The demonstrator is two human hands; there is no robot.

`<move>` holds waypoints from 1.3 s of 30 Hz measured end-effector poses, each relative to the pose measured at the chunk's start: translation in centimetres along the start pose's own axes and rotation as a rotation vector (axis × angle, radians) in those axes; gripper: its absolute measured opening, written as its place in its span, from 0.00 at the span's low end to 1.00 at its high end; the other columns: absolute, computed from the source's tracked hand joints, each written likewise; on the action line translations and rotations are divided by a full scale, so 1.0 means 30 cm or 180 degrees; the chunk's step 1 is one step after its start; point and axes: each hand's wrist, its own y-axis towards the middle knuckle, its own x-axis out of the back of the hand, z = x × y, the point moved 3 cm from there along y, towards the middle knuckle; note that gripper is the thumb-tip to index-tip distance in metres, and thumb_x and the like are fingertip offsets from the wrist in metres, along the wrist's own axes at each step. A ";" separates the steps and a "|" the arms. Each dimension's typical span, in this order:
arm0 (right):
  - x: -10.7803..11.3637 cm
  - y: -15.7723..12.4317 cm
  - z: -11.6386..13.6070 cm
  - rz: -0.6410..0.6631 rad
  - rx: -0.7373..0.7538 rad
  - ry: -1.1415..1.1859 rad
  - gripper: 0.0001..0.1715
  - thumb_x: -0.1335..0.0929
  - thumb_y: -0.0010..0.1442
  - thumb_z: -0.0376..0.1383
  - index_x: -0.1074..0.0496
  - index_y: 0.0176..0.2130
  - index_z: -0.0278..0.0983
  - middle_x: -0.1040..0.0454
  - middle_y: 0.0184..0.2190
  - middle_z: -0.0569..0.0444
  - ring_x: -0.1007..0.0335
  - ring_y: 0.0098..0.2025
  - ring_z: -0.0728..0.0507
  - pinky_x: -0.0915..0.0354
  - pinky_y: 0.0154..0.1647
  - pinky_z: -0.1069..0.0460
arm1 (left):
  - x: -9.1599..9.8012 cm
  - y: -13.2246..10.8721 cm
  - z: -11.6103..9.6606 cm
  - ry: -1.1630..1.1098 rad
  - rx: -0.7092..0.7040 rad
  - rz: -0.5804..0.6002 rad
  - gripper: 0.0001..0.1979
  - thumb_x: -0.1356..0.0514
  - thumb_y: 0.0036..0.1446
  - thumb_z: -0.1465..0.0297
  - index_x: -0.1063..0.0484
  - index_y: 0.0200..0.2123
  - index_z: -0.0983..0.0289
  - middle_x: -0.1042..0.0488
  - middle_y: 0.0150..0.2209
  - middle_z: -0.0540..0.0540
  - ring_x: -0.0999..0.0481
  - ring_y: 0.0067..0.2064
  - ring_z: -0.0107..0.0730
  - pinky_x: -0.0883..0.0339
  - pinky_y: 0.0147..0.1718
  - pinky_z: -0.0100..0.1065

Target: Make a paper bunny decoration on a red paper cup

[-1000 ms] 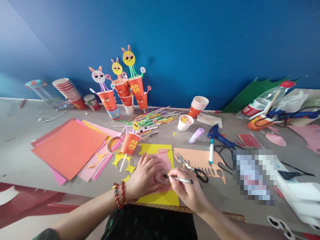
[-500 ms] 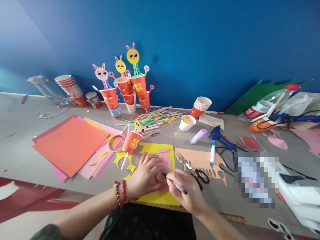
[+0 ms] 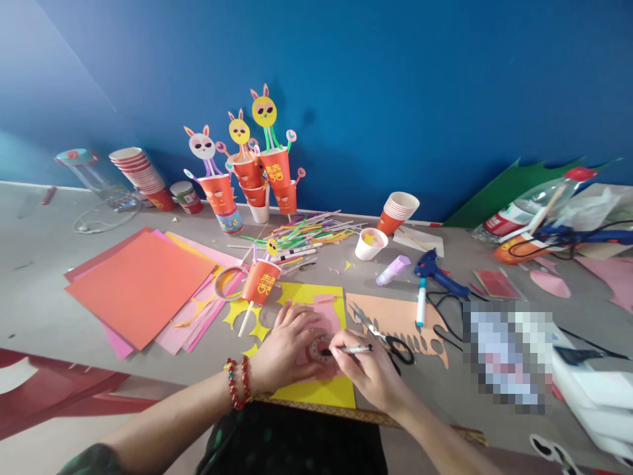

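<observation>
My left hand (image 3: 281,353) lies flat with its fingers outstretched over pink paper (image 3: 327,315), which rests on a yellow sheet (image 3: 339,394). Beside its thumb is a round pink piece with dark marks (image 3: 320,349), partly covered by both hands. My right hand (image 3: 373,376) pinches a slim marker pen (image 3: 360,348), its tip at this round piece. Just right of the hands, black-handled scissors (image 3: 398,348) lie on a peach sheet with cut-out holes (image 3: 430,330). A red paper cup with a small yellow rabbit face (image 3: 261,282) leans on a white stick to the left.
Rabbit-faced cups (image 3: 217,191) stand along the wall beside scattered colored sticks (image 3: 316,231). Stacked colored paper (image 3: 143,284) lies left, near a tape roll (image 3: 230,282). A glue gun (image 3: 440,274), a white cup with scraps (image 3: 370,245) and a plastic bottle (image 3: 534,204) occupy the right.
The pen in my right hand has turned from slanting down to nearly level, and the hand has shifted slightly upward. My left hand stays in place on the paper.
</observation>
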 end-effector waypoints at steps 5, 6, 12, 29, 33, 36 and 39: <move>0.021 0.051 -0.005 0.0499 -0.0326 0.0020 0.14 0.42 0.69 0.36 0.37 0.31 0.40 0.34 0.23 0.60 0.36 0.25 0.48 0.42 0.28 0.55 | -0.001 0.001 0.001 0.0028 -0.0028 -0.0039 0.24 0.35 0.55 0.54 0.29 0.52 0.58 0.27 0.55 0.60 0.35 0.59 0.50 0.49 0.62 0.55; 0.022 0.059 -0.008 0.0596 -0.0381 -0.0004 0.14 0.42 0.68 0.36 0.38 0.30 0.40 0.35 0.22 0.61 0.36 0.25 0.48 0.43 0.28 0.55 | -0.003 0.001 0.002 0.0043 -0.0025 -0.0033 0.25 0.35 0.55 0.54 0.29 0.52 0.58 0.28 0.55 0.60 0.35 0.59 0.51 0.49 0.62 0.56; 0.043 0.060 -0.007 0.0229 0.0078 -0.0236 0.13 0.42 0.68 0.35 0.36 0.31 0.39 0.31 0.26 0.57 0.34 0.29 0.46 0.43 0.31 0.53 | -0.004 0.000 0.003 0.0033 0.0005 -0.0027 0.25 0.36 0.55 0.51 0.28 0.52 0.58 0.28 0.55 0.59 0.35 0.59 0.50 0.51 0.63 0.55; 0.012 0.032 0.002 0.0200 0.0938 -0.0801 0.08 0.39 0.65 0.31 0.33 0.34 0.38 0.29 0.27 0.54 0.37 0.30 0.45 0.43 0.31 0.52 | -0.001 -0.003 0.002 -0.0005 0.0019 0.0025 0.24 0.35 0.56 0.55 0.29 0.52 0.58 0.28 0.55 0.59 0.35 0.59 0.49 0.54 0.64 0.54; 0.010 0.035 -0.005 0.0220 0.0883 -0.0842 0.09 0.39 0.65 0.31 0.33 0.34 0.38 0.29 0.27 0.54 0.36 0.30 0.45 0.43 0.31 0.53 | -0.003 -0.005 0.003 -0.0014 0.0005 0.0014 0.24 0.34 0.55 0.55 0.30 0.53 0.58 0.28 0.55 0.59 0.36 0.59 0.49 0.54 0.64 0.54; 0.014 0.040 -0.005 0.0225 0.0870 -0.0917 0.09 0.39 0.64 0.31 0.32 0.33 0.38 0.31 0.27 0.54 0.37 0.29 0.46 0.44 0.30 0.53 | -0.003 -0.003 0.001 -0.0012 -0.0022 -0.0014 0.25 0.34 0.55 0.54 0.29 0.52 0.59 0.28 0.55 0.59 0.35 0.59 0.49 0.53 0.63 0.53; 0.023 0.047 0.011 0.0218 0.0986 -0.0986 0.09 0.39 0.62 0.30 0.32 0.33 0.38 0.31 0.26 0.54 0.37 0.29 0.46 0.45 0.29 0.53 | -0.002 0.000 0.001 0.0003 0.0006 -0.0008 0.25 0.34 0.55 0.54 0.29 0.52 0.59 0.27 0.54 0.59 0.34 0.59 0.49 0.53 0.63 0.54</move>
